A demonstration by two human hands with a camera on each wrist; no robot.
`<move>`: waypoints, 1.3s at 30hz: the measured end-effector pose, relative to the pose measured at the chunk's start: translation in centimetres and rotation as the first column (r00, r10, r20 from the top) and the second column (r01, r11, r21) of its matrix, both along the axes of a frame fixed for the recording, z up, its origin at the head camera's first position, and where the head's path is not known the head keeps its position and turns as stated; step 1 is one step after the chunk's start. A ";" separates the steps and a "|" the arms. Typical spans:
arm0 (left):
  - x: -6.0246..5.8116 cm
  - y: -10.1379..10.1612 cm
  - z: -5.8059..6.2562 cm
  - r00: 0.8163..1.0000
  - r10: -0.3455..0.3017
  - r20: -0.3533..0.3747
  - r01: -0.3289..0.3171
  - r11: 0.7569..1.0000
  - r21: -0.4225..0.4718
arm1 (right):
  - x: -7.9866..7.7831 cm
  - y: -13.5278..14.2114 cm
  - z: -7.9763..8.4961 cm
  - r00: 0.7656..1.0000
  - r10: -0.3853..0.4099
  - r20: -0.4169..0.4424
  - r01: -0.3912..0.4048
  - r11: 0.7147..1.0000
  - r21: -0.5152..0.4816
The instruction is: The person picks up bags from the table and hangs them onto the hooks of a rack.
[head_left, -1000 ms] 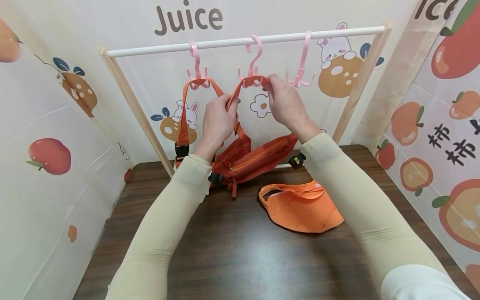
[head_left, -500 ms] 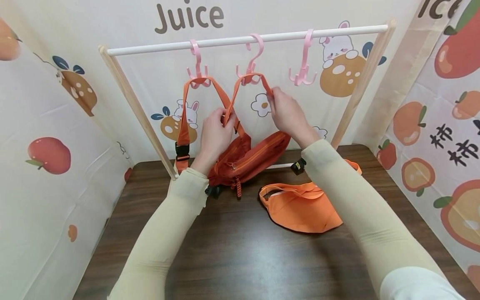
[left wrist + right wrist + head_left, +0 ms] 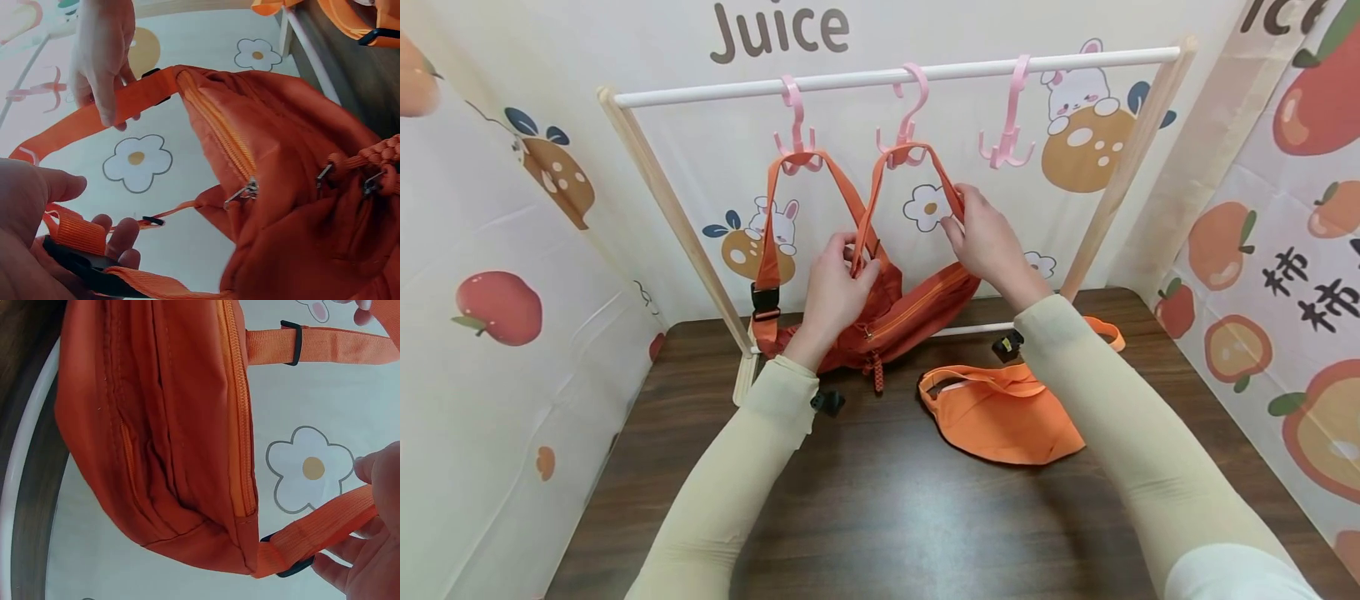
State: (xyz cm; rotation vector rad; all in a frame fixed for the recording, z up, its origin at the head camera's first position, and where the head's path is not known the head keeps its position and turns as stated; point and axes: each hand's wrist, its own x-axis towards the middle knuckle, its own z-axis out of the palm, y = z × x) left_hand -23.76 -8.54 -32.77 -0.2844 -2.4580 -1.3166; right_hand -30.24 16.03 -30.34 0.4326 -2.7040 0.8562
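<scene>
In the head view a rust-red waist bag (image 3: 925, 312) hangs by its orange strap from the middle pink hook (image 3: 904, 143). My left hand (image 3: 838, 287) holds the left side of that strap; the left wrist view shows a black buckle (image 3: 94, 269) within its fingers. My right hand (image 3: 992, 237) holds the strap's right side. Seen from the right wrist, its fingers curl loosely around the webbing (image 3: 331, 522) near a black slider. Another orange strap (image 3: 769, 225) loops over the left pink hook (image 3: 795, 142), its bag partly hidden behind my left hand.
A white rail (image 3: 850, 81) on wooden posts carries the hooks; the right pink hook (image 3: 1006, 142) bears nothing. A bright orange waist bag (image 3: 1007, 421) lies on the dark wooden table (image 3: 910, 525). Printed fabric walls stand around the back and sides.
Both hands have slid down the strap from near the middle hook, left hand on its left side, right hand on its right. The strap loop stays on the hook.
</scene>
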 end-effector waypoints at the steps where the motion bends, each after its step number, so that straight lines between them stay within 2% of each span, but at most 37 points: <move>1: 0.1 0.0 -0.1 1.000 -0.001 0.003 0.001 1.000 -0.001 | 0.1 0.1 -0.1 1.000 -0.005 0.008 0.005 1.000 -0.005; 5: 0.3 -0.1 -0.5 1.000 -0.003 0.011 0.003 1.000 0.001 | 0.7 0.4 -0.4 1.000 -0.012 -0.003 0.012 1.000 -0.020; 13: 0.9 -0.3 -1.1 1.000 0.005 0.006 -0.005 1.000 0.002 | 2.0 0.8 -0.8 0.995 -0.003 -0.095 0.003 1.000 -0.002; 20: 1.5 -0.5 -1.6 0.999 0.030 -0.012 -0.030 0.999 -0.011 | 3.9 1.4 -0.7 0.988 0.001 -0.153 -0.003 1.000 -0.015; 30: 3.0 -0.9 -1.8 0.994 0.057 -0.091 -0.059 0.998 -0.019 | 6.9 3.3 -1.0 0.971 0.075 -0.229 -0.073 0.997 0.014; 39: 4.5 -1.4 -2.0 0.985 0.066 -0.162 -0.077 0.995 -0.061 | 9.3 5.8 -1.9 0.972 0.123 -0.202 -0.103 0.989 0.104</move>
